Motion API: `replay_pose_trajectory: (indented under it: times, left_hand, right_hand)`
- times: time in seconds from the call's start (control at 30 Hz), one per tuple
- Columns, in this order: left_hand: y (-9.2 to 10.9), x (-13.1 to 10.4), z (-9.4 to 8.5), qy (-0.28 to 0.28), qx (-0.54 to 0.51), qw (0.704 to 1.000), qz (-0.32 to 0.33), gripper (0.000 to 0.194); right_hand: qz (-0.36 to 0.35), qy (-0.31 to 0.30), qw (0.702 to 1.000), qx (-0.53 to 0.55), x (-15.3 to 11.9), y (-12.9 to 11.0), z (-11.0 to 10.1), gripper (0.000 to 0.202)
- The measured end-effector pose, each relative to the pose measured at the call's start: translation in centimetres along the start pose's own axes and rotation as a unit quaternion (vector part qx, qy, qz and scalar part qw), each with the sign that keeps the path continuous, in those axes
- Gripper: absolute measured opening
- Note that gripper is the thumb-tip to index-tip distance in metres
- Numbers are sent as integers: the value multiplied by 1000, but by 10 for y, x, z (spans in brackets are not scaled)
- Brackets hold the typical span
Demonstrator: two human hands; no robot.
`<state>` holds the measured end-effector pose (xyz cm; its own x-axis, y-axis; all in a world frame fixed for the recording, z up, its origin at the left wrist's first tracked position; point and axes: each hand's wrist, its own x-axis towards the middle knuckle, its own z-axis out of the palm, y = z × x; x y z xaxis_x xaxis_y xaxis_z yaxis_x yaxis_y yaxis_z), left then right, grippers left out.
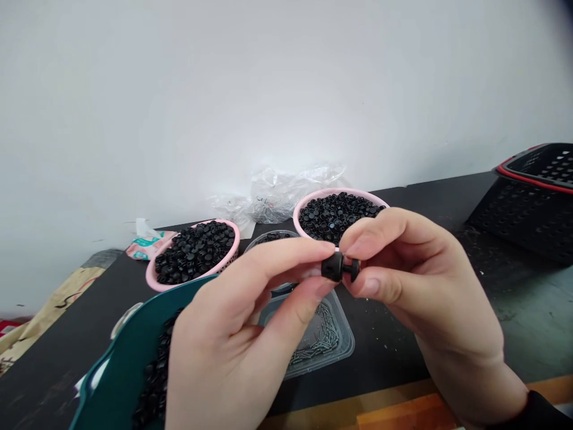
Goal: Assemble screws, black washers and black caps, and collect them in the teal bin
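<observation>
Between thumb and forefinger, my left hand [246, 322] pinches a black cylindrical part [332, 267] with a small hole in its side. My right hand [416, 286] holds a small black piece [354, 270] with a round head and a narrower stem, whose stem end meets the cylinder's right side. Both hands are raised over a clear plastic tray [345, 351] of thin metal pins [328, 331]. How far the stem goes into the cylinder cannot be made out.
Pink baskets [154, 280] [298, 209] of black parts stand at the back left and centre, near clear plastic bags [277, 194]. A round clear container [268, 233] sits between them. A green bin [111, 370] is at lower left, a black basket [523, 209] at right.
</observation>
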<state>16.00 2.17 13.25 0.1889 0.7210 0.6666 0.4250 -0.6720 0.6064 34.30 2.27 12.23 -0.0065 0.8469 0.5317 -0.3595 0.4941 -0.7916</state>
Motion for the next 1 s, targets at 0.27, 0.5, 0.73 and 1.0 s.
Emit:
replay_pose_trajectory:
  times: [0.27, 0.5, 0.73, 1.0]
  left_hand:
    - [2, 11, -2, -88, -120, 987, -60, 16]
    - [0, 11, 2, -135, -248, 954, -104, 16]
    - [-4, 13, 3, -153, -280, 941, -112, 18]
    - [-6, 14, 5, -161, -302, 933, -114, 14]
  right_hand:
    - [117, -35, 982, 142, 2, -1, -2, 15]
    - [135, -46, 979, 144, -2, -2, -3, 19]
    - [132, -46, 981, 134, 0, -2, -3, 20]
    - [134, -64, 981, 122, 1, 0, -5, 23]
